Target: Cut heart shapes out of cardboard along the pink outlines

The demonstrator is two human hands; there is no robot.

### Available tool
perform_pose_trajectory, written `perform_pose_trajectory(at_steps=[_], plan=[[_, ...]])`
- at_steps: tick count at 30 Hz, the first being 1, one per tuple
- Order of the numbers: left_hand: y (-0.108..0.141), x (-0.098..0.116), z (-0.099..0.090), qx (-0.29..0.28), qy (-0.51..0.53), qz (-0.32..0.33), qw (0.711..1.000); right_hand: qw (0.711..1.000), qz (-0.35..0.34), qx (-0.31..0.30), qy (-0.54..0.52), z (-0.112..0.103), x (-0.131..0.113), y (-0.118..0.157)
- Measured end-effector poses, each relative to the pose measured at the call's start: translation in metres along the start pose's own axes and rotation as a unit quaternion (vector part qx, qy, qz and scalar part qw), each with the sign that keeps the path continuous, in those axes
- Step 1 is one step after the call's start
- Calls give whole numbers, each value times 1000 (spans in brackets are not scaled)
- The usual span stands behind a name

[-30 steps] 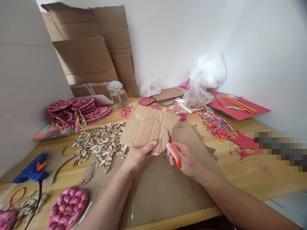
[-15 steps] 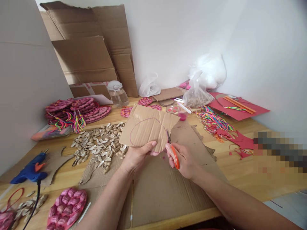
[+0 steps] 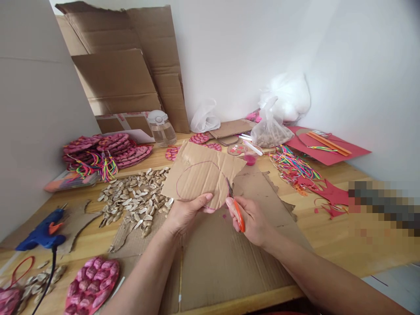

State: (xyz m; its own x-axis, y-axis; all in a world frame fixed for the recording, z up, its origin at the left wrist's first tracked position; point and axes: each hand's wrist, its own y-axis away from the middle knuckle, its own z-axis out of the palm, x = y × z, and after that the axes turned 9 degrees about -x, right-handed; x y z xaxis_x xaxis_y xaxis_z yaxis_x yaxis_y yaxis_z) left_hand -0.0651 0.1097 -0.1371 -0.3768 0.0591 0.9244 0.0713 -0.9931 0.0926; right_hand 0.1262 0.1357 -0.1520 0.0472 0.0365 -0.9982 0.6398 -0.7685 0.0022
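My left hand (image 3: pixel 192 212) grips the lower edge of a piece of cardboard (image 3: pixel 200 177), thumb on top and fingers underneath. A rounded outline in purple-pink is drawn on the cardboard. In my right hand (image 3: pixel 251 218) is a pair of scissors (image 3: pixel 240 214) with orange handles. Their dark blades meet the cardboard's right side, along the drawn line. Both hands are above a flat cardboard sheet (image 3: pixel 226 267) that covers the front of the table.
Peanut shells (image 3: pixel 138 197) lie left of my hands, with a blue glue gun (image 3: pixel 44 232) and a pink shell-covered piece (image 3: pixel 92 284) nearby. A water bottle (image 3: pixel 162 129) stands behind. Colourful cords (image 3: pixel 293 164) and red paper (image 3: pixel 331 146) are at right.
The cardboard has shifted and tilted slightly to the left in my left hand. The scissor blades show a little more at its right edge; both grips are unchanged.
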Motion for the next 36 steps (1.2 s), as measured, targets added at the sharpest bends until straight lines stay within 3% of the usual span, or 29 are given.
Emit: perform_pose_trajectory(at_steps=[6, 13, 20, 36], plan=[[0, 5, -3, -4, -19, 2, 1000, 1000, 6, 0, 8, 1, 1, 2], [2, 2, -7, -44, -48, -40, 997, 1000, 23, -1, 17, -4, -2, 1], [2, 4, -6, -56, -47, -3, 997, 1000, 8, 6, 4, -1, -1, 2], [4, 11, -6, -44, -39, -6, 998, 1000, 2, 1, 6, 3, -3, 4]])
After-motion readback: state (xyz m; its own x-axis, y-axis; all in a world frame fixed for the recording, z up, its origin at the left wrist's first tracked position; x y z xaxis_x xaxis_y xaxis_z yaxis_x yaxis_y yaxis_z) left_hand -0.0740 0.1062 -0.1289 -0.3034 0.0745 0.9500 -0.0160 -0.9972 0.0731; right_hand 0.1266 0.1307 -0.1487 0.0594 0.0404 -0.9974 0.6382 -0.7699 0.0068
